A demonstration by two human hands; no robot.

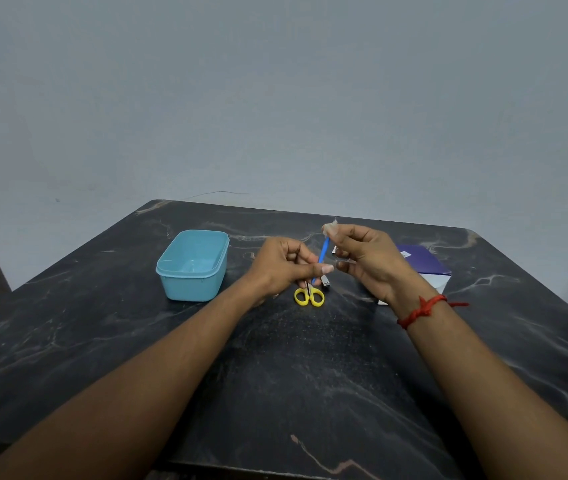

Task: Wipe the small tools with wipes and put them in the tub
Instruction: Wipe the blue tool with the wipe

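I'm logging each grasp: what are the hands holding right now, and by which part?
The left hand pinches the thin blue tool near its lower end; the right hand pinches a small wipe at its top tip.

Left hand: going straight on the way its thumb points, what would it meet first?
Probably the right hand, just beyond the left hand's thumb tip; depth is unclear from this one view.

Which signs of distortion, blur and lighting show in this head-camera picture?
Head view: the wide-angle lens bows the table at its far edge; the picture's right border beside the purple box is smeared; lighting is dim and even, shadows faint; the blue tub is sharp.
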